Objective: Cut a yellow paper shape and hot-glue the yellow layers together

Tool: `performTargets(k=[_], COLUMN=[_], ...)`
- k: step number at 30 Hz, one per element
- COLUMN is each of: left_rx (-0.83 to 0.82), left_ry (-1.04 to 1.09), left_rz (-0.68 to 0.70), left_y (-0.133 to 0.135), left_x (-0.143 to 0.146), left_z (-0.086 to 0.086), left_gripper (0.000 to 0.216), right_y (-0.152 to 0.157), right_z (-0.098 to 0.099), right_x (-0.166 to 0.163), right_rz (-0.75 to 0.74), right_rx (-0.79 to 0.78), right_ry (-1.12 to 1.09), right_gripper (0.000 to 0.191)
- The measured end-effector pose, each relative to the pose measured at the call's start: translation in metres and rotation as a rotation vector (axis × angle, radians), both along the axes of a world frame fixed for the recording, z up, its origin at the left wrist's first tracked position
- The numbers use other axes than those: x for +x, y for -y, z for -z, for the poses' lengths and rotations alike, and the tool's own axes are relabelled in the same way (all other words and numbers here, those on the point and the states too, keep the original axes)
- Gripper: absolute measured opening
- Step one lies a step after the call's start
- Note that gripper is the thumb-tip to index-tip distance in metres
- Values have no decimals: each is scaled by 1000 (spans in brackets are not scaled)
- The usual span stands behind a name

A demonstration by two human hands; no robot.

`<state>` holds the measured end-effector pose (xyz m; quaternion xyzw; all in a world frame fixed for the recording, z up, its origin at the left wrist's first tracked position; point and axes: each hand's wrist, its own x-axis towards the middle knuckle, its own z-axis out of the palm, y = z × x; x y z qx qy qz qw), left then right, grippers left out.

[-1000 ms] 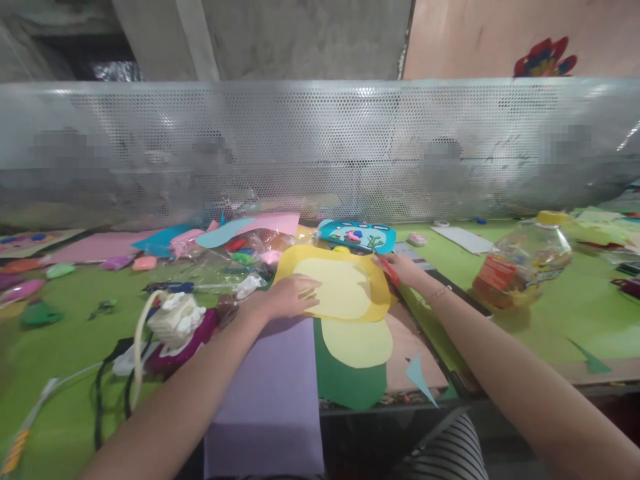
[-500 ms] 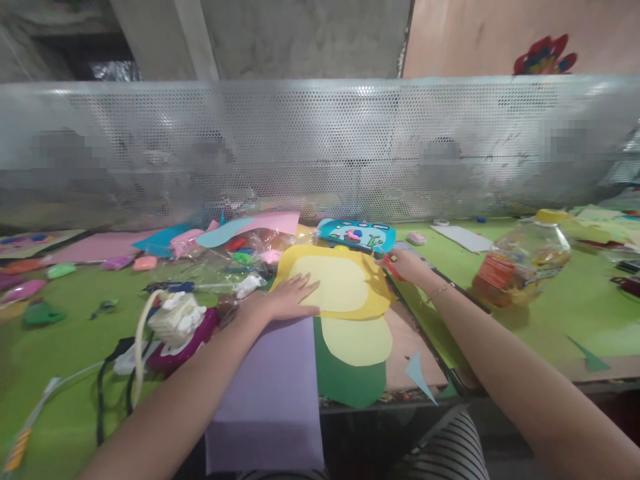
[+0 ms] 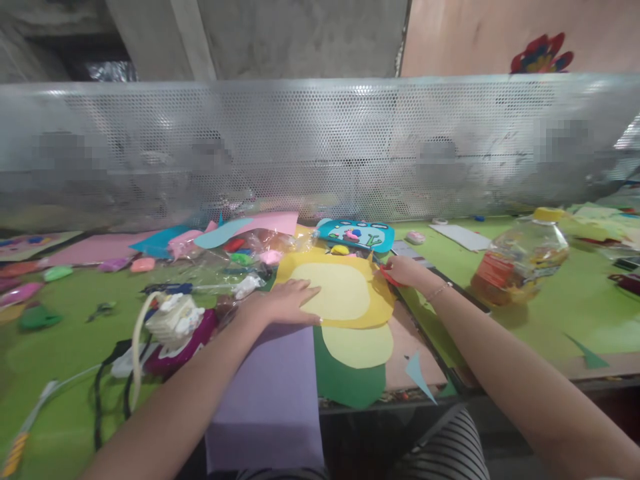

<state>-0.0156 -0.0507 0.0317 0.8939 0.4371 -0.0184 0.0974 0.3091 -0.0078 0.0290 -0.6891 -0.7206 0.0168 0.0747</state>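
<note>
My left hand lies flat with fingers stretched out on the left side of a yellow paper shape that carries a paler yellow oval. My right hand is closed on red-handled scissors at the shape's right edge. Below the shape lie another pale yellow oval, a dark green sheet and a lilac sheet.
A perforated metal screen closes the back of the green table. A plastic bottle lies at the right. A hot glue gun with cords, clay bits and clear bags clutter the left. A blue decorated card lies behind the shape.
The yellow shape has turned and shifted slightly under my left hand. My right hand with the scissors stays at its right edge, moving a little along it.
</note>
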Motion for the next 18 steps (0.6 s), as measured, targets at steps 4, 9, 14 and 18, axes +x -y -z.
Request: performTargets(k=[4,9,14,18], left_rx=[52,31,21,22], left_ry=[-74,-116,-118,-120], left_rz=[27,4,3,7], left_y=[2,5,4,4], left_x=[4,6,7,7], left_z=[-1,0,1,1], left_gripper=[88,90,89,90], right_y=[3,11,4,-9], right_z=[-8,-20,-25,-15], right_x=[-3,-2,18,47], right_rz=[-14,-103,-62,80], right_rx=[-58,-99,133,316], right_ry=[75,66,-158,-227], right_gripper=[48,41,25,43])
